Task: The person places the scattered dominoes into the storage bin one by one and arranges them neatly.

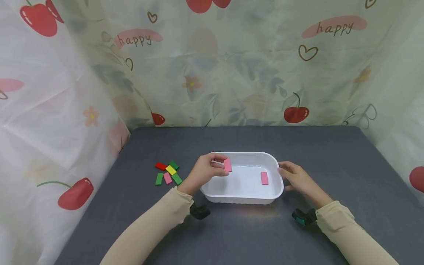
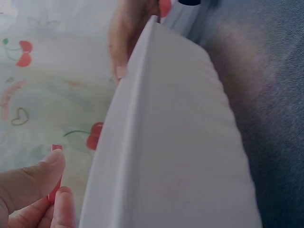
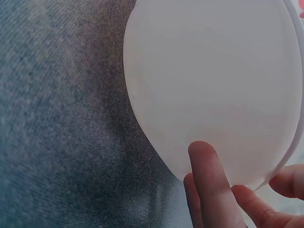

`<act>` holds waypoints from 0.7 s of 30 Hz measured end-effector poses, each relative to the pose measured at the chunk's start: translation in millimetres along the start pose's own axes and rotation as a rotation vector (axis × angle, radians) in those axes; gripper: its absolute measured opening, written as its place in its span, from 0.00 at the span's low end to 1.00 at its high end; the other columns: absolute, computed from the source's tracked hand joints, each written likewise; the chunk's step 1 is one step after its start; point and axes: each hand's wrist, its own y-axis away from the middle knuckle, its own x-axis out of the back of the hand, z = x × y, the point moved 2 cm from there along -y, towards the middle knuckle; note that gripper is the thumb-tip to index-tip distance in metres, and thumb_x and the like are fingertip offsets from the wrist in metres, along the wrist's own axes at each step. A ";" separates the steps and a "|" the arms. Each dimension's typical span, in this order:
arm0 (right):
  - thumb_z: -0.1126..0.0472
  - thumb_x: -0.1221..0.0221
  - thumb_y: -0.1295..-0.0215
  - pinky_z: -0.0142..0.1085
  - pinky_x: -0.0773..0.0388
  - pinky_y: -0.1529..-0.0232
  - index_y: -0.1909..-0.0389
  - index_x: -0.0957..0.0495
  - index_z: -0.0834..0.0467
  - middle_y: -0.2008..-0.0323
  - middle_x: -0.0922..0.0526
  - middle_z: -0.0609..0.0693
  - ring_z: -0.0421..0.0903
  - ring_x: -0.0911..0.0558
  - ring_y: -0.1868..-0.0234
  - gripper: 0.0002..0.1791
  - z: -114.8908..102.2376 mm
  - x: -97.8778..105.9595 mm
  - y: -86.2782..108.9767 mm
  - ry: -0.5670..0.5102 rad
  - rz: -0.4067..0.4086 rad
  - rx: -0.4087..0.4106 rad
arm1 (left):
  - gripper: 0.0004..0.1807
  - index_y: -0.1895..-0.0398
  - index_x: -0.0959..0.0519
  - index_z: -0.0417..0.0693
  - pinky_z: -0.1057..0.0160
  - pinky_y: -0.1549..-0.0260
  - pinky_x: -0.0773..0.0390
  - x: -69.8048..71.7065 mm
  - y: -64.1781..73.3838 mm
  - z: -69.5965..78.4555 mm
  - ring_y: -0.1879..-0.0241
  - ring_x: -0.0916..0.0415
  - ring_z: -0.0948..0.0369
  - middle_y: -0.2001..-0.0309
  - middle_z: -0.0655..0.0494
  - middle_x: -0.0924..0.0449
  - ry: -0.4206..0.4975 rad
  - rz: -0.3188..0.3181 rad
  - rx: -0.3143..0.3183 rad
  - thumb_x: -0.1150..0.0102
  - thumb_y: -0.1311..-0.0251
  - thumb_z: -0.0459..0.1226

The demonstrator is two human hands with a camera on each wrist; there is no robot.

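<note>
My left hand point(image 1: 207, 171) pinches a pink domino block point(image 1: 228, 165) between thumb and fingers, above the left part of a white plastic tub point(image 1: 243, 199). The left wrist view shows this block point(image 2: 55, 190) edge-on between thumb and fingertips. A second pink domino block point(image 1: 264, 178) lies on the tub's floor toward the right. My right hand point(image 1: 299, 180) holds the tub's right end, with fingertips at the rim and others against the outer wall. In the right wrist view, fingers point(image 3: 209, 180) lie against the tub's wall point(image 3: 209, 85).
Left of the tub, several domino blocks in green, red, yellow and pink lie in a loose group, among them a yellow one point(image 1: 170, 170) and a red one point(image 1: 161, 166). The dark grey table point(image 1: 251, 235) is bordered by a patterned curtain point(image 1: 228, 73) at back and sides.
</note>
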 end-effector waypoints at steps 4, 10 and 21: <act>0.52 0.53 0.25 0.46 0.17 0.62 0.31 0.43 0.66 0.35 0.35 0.71 0.66 0.26 0.41 0.30 0.6 -0.1 -0.3 -0.005 0.000 0.002 | 0.26 0.48 0.21 0.45 0.60 0.56 0.19 -12.0 -7.5 -4.1 0.58 0.19 0.58 0.53 0.51 0.20 -0.001 -0.026 -0.027 0.26 0.53 0.31; 0.52 0.53 0.25 0.46 0.17 0.61 0.31 0.43 0.66 0.35 0.35 0.70 0.66 0.27 0.41 0.30 0.0 -0.2 -0.1 -0.001 -0.002 -0.006 | 0.24 0.52 0.19 0.43 0.62 0.59 0.20 -26.2 -18.5 -9.8 0.63 0.18 0.60 0.57 0.51 0.17 -0.068 -0.063 -0.026 0.25 0.57 0.29; 0.53 0.53 0.25 0.46 0.17 0.61 0.31 0.42 0.66 0.35 0.34 0.70 0.65 0.26 0.43 0.29 -2.1 -0.5 1.2 0.001 -0.007 -0.001 | 0.22 0.58 0.18 0.41 0.69 0.68 0.28 -40.5 -28.6 -18.2 0.68 0.26 0.63 0.65 0.52 0.17 -0.178 -0.092 0.004 0.26 0.62 0.27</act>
